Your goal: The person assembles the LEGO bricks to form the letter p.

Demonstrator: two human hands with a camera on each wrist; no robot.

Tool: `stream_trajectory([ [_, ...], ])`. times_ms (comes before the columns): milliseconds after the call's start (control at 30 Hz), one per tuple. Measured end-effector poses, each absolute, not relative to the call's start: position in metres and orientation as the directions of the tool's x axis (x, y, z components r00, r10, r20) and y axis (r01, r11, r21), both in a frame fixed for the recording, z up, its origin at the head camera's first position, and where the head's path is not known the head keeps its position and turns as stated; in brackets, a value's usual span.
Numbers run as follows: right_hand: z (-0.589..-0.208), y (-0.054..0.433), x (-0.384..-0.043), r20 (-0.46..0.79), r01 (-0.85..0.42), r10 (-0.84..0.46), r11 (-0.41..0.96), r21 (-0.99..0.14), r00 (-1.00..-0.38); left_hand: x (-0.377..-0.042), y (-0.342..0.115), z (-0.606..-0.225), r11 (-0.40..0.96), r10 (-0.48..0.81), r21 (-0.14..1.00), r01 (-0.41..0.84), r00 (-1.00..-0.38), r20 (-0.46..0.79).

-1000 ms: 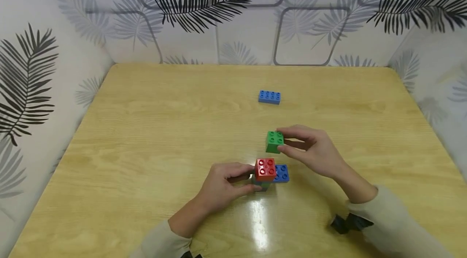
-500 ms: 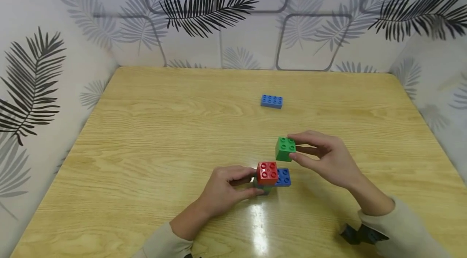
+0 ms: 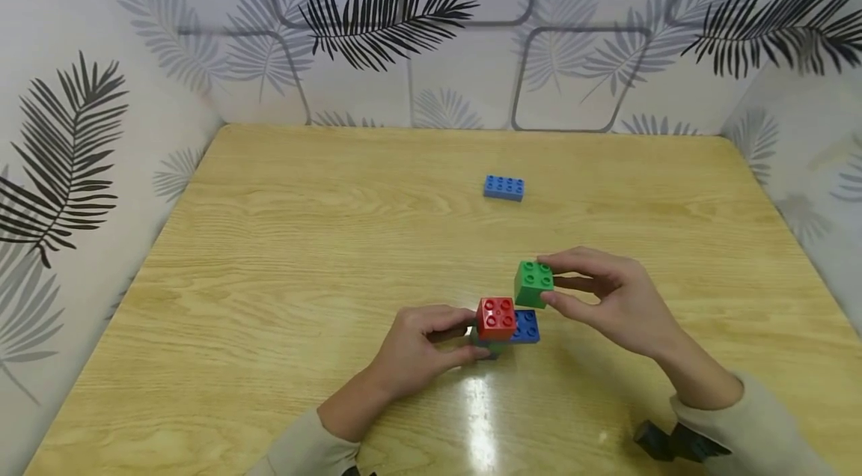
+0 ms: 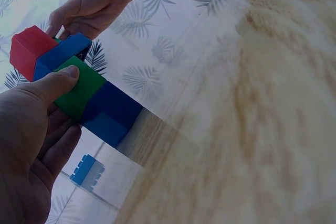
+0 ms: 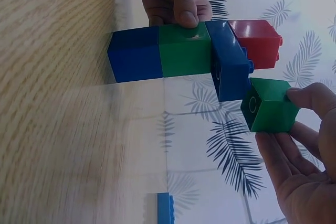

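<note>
tabletop [image 3: 303,251]: left grip [image 3: 420,347] pinches stack [image 3: 497,320], right grip [image 3: 616,300] cube [image 3: 530,290] (underside [image 5: 252,106]: right wrist view only).

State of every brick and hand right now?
Bottom blue brick: standing on the table
Lower green brick: stacked on bottom blue brick
Upper blue brick: on lower green brick, one end overhanging
Red brick: atop upper blue brick, studs bare
Other green brick: held, not attached
Far blue brick: loose, studs up
Left hand: gripping lower green brick
Right hand: pinching other green brick
</note>
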State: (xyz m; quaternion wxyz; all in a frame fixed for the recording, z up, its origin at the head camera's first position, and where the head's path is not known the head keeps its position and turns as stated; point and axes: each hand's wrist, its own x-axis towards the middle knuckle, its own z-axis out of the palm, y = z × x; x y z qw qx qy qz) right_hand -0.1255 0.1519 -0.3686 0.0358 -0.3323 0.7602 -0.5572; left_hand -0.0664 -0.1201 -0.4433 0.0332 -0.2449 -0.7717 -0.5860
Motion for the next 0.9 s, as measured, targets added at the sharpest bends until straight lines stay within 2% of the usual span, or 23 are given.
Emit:
stream_trajectory([
  [567, -0.361, 0.156, -0.113, 0.317, -0.488, -0.587, 0.156, -0.859, -0.745, -0.066, -0.121, -0.44, 0.195, 0.343, 0.901, 0.388, -0.887, 0.308],
  [900, -0.362, 0.16, -0.107, 0.281, -0.471, -0.595, 0.189, -0.861, -0.753, -0.066, -0.119, -0.441, 0.199, 0.347, 0.9, 0.388, -0.887, 0.305],
])
